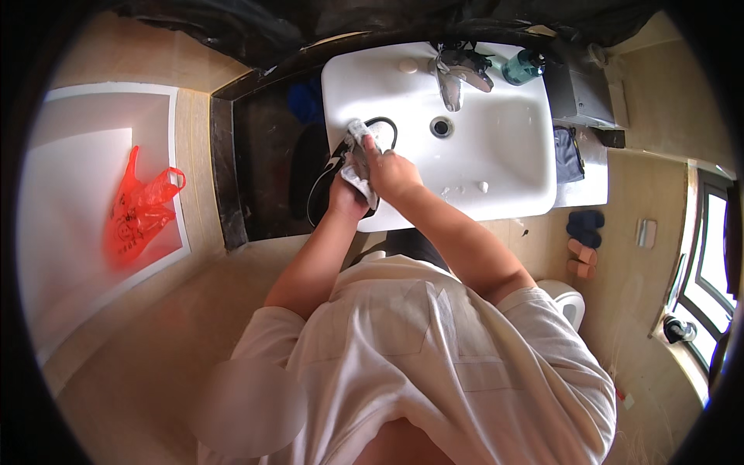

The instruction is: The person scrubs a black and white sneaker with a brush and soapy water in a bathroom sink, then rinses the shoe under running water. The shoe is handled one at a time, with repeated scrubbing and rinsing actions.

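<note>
Over the left side of the white washbasin [511, 151], both of my hands are close together on a wet-looking white and grey cloth [359, 131]. My left hand [346, 197] grips the cloth's lower part from the left. My right hand [398, 174] presses on it from the right, with a finger or thumb pointing up along it. Around the left hand is a black object [317, 200] with a pale edge line, partly hidden by the hand. A black loop [395, 131] curves above the right hand. Whether the loop belongs to that object I cannot tell.
The metal faucet [450, 93] and a teal bottle [520, 68] are at the basin's back. A pale round piece [408, 65], perhaps soap, sits left of the faucet. A red plastic bag [139, 215] lies in a white recess at left. Slippers [583, 229] are at right.
</note>
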The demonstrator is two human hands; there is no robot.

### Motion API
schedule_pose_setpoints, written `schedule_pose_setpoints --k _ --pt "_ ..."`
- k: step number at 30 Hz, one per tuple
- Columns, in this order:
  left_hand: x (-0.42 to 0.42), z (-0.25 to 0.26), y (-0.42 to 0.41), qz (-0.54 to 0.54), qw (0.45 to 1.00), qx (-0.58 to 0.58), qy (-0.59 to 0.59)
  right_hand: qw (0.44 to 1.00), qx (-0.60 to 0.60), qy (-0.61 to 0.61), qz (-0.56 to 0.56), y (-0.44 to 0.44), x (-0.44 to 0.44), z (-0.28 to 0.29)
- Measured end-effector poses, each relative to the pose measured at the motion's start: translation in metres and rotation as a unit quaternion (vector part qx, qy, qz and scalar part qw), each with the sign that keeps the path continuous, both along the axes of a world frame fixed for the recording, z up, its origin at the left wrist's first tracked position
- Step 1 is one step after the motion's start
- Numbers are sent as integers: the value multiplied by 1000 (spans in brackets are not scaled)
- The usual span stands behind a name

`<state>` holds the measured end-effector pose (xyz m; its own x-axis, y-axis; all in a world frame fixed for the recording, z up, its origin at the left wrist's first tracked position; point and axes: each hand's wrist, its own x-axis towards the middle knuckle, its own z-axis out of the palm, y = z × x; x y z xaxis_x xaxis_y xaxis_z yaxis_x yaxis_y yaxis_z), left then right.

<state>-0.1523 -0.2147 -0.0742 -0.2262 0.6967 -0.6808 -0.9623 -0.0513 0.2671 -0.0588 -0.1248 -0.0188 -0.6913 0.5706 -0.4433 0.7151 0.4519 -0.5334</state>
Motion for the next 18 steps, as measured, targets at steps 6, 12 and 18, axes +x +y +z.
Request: schedule_pose_setpoints --k 6,12,18 --pt "-12 6 17 8 1000 11 7 999 -37 -7 33 -28 20 24" --pt "-6 -1 24 25 999 1 38 999 -43 -7 19 1 -16 20" --pt "-9 -5 28 -11 998 34 57 998 -41 -27 38 -18 7 26"
